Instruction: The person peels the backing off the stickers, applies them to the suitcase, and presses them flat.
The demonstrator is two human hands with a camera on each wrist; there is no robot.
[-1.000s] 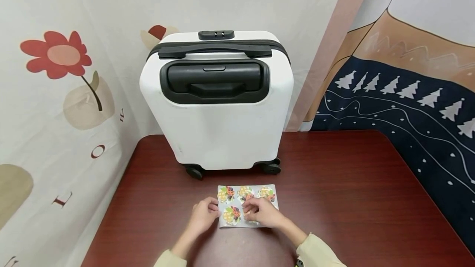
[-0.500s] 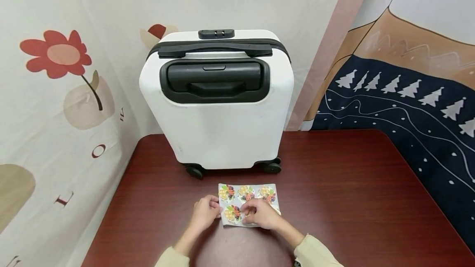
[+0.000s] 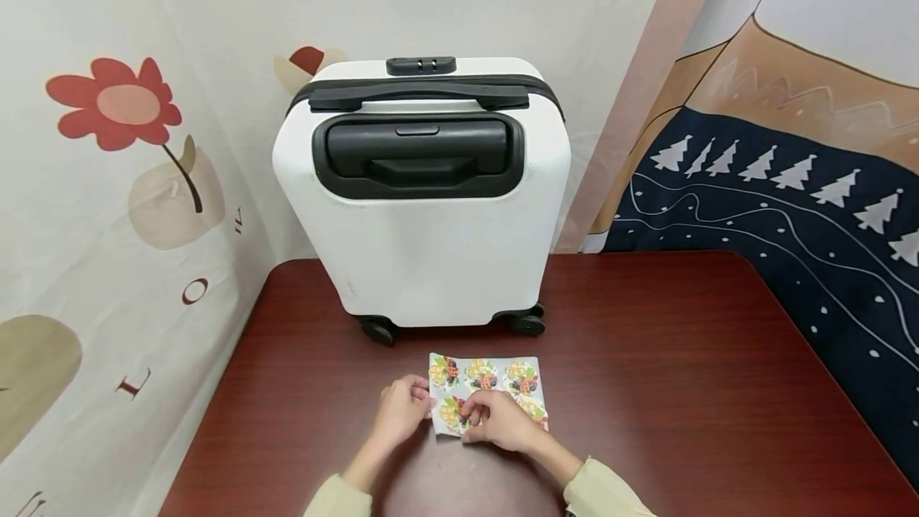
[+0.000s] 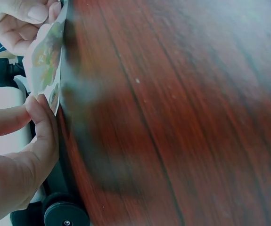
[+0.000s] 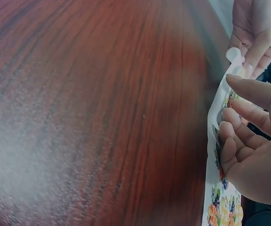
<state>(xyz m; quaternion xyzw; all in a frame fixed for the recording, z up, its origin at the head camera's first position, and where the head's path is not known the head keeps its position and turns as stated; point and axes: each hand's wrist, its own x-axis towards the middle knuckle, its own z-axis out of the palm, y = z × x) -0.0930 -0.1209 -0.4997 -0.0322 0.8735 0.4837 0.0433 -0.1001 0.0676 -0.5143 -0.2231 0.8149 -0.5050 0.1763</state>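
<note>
The sheet (image 3: pixel 483 375) is placed on the desk (image 3: pixel 646 341), in front of the suitcase (image 3: pixel 431 262). Its left edge is pinched by the left hand (image 3: pixel 402 407). Its near part is overlapped by the right hand (image 3: pixel 502 421), whose fingers are bent above the prints (image 3: pixel 521 377); whether anything is gripped there cannot be told. The hands are set apart. For clean handling, the left edge is best held flat and any pull made low and slowly, since so thin a sheet seems easily creased.
</note>
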